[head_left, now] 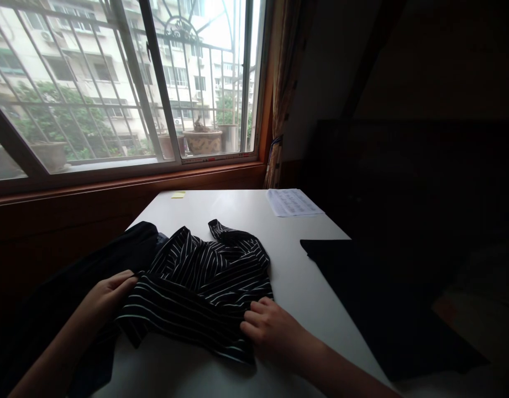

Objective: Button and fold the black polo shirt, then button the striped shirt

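A black garment with white stripes (200, 276), which looks like a shirt, lies crumpled on the white table (312, 342). At its left edge, my left hand (113, 288) pinches the cloth between thumb and fingers. My right hand (266, 326) has its fingers curled closed on the garment's right edge. Between the hands the near part of the cloth is spread wide, with folds bunched up behind it. One narrow striped end, perhaps a sleeve, reaches toward the back of the table.
Dark clothing (109, 254) is heaped along the table's left edge. A dark folded cloth (362, 293) hangs over the right edge. Printed sheets (293, 202) and a yellow sticky note (178, 194) lie at the back. Behind stands a barred window (188, 83) with a curtain (281, 99).
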Demonstrator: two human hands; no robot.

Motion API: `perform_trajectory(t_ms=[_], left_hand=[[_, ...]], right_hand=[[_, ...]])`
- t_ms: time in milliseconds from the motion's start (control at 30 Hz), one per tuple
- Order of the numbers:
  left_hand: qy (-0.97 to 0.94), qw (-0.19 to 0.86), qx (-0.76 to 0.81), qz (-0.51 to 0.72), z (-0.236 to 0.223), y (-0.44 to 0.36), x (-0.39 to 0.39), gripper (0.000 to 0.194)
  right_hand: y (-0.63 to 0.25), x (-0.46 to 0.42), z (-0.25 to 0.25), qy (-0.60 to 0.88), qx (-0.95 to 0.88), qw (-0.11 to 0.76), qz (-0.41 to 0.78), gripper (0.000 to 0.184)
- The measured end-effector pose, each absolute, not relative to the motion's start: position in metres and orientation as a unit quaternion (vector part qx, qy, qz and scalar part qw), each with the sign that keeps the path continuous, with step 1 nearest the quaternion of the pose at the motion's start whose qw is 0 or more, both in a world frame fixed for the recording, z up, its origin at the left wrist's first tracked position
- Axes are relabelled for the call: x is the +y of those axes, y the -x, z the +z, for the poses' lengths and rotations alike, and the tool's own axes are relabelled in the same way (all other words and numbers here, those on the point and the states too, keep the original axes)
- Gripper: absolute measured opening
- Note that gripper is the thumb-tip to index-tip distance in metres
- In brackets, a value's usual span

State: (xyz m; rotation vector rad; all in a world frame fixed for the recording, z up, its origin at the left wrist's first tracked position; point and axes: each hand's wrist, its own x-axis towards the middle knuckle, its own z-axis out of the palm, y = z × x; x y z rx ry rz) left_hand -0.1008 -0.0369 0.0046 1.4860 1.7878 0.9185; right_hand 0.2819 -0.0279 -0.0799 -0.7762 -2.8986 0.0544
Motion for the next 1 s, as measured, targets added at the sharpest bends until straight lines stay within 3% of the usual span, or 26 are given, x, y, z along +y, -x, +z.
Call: perform_trajectory(t_ms=[100, 233, 333, 433, 533, 667, 867, 1000], left_hand=[[-0.577, 0.38, 0.636, 0.343, -0.003, 0.104, -0.033, 0.047], [-0.567, 0.435, 0.621, 0.322, -0.017, 0.108, -0.032, 0.049], [-0.58, 0.458, 0.605, 0.296, -0.025, 0.108, -0.032, 0.051], [-0.587, 0.489, 0.585, 0.271, -0.034, 0.103, -0.031, 0.053], [-0.569, 0.513, 0.592, 0.25, -0.045, 0.096, -0.028, 0.052], [-0.601, 0.497, 0.587, 0.216, -0.055, 0.087, -0.022, 0.051], [-0.707, 0.275, 0.585, 0.285, -0.051, 0.088, -0.028, 0.044], [-0.771, 0.217, 0.544, 0.248, -0.039, 0.085, -0.053, 0.037]], right_hand=[[-0.293, -0.027, -0.08, 0.265, -0.955, 0.112, 0.067, 0.002], [-0.314, -0.025, -0.064, 0.279, -0.88, 0.225, 0.311, 0.007], [-0.329, -0.017, -0.052, 0.326, -0.705, 0.332, 0.536, 0.009], [-0.335, -0.001, -0.046, 0.371, -0.487, 0.442, 0.655, 0.018], [-0.336, 0.017, -0.049, 0.406, -0.369, 0.467, 0.694, 0.017], [-0.338, 0.033, -0.067, 0.44, -0.343, 0.467, 0.686, 0.016], [-0.349, 0.037, -0.082, 0.457, -0.361, 0.479, 0.657, 0.018], [-0.355, 0.034, -0.075, 0.454, -0.376, 0.48, 0.65, 0.034]])
